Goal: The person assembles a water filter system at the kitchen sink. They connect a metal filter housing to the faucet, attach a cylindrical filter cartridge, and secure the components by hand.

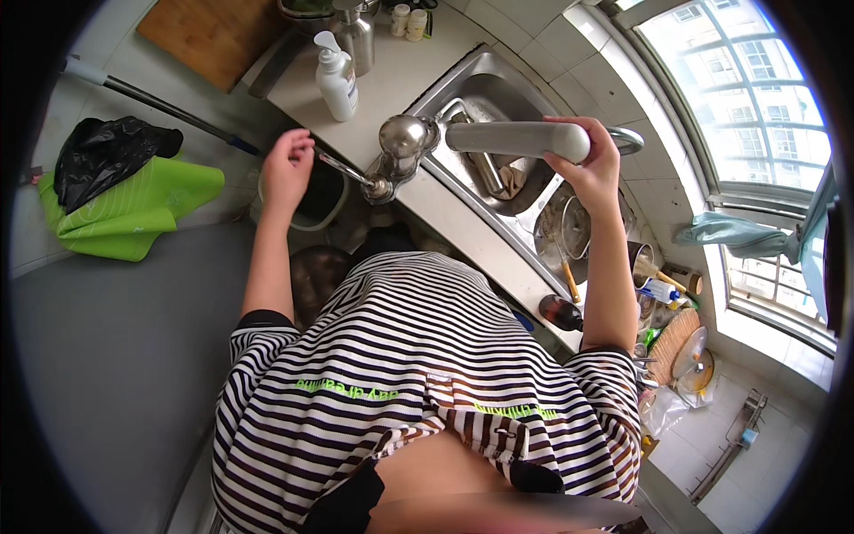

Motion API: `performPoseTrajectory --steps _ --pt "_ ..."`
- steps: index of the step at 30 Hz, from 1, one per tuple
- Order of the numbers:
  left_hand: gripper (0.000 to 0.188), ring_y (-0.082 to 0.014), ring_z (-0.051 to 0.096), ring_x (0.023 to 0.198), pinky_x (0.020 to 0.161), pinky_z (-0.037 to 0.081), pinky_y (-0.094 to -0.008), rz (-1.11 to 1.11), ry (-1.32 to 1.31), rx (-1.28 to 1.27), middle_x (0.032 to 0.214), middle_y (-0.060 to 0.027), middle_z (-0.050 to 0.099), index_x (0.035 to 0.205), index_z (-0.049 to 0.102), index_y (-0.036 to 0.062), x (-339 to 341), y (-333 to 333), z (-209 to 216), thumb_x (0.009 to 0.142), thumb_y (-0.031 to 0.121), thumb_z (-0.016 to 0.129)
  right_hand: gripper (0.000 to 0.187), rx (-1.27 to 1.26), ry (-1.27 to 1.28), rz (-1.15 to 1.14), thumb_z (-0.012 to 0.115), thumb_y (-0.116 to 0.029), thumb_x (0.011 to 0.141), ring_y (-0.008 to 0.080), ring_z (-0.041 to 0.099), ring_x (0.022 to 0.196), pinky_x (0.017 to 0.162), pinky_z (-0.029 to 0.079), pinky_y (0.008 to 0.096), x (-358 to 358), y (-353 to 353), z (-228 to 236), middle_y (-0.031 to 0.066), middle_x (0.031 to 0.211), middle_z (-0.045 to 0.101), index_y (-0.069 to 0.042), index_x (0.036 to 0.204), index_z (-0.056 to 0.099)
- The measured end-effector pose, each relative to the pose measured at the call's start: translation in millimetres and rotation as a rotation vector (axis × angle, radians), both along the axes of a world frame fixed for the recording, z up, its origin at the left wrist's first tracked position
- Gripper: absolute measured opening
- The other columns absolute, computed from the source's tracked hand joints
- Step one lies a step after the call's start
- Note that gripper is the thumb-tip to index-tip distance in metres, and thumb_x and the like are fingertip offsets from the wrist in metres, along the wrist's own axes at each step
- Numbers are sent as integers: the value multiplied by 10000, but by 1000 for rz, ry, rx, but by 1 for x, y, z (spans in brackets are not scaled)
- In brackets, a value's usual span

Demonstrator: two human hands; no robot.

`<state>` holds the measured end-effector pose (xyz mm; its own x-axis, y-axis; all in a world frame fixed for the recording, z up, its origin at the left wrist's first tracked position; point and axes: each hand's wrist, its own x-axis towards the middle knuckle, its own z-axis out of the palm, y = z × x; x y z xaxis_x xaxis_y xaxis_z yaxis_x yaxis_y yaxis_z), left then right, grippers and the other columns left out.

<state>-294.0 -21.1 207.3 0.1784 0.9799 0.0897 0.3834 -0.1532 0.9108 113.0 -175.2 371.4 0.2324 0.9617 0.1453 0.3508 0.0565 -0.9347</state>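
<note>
My right hand [587, 169] is closed around the near end of a long grey-white cylinder [511, 139] with a rounded white tip. The cylinder lies level over the steel sink [525, 209], its other end close to a shiny domed metal fixture [405, 138] at the counter edge. My left hand [289, 167] hangs in the air over a pale bucket, fingers loosely bent and apart, with nothing visible in it. Just beside its fingertips is a thin chrome spout [342, 167] on the fixture. Inside the sink lie a metal tube [485, 171] and a brownish cloth [513, 181].
A white pump bottle [336, 84] and a steel bottle [354, 40] stand on the counter. A pot lid [576, 227] rests in the sink's right part, with a dark bottle [560, 311] near the front edge. The bucket [336, 209] sits below; a pole [169, 102] leans left.
</note>
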Motion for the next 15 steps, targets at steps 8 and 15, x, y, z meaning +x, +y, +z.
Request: performPoseTrajectory --steps 8,15 --pt "917 -361 484 1278 1065 426 -444 -441 182 12 1345 -133 560 1408 461 86 34 -62 -81 608 230 887 452 -168 -62 110 782 41 714 182 631 1091 970 505 324 -20 76 -27 138 1217 673 19 1118 582" --pt "480 -363 603 1057 902 500 -451 -376 36 276 1184 -121 615 1149 593 86 56 -49 -126 710 168 769 451 -295 -154 82 778 39 706 206 634 1105 986 495 344 -26 98 -41 176 1243 667 22 1110 578"
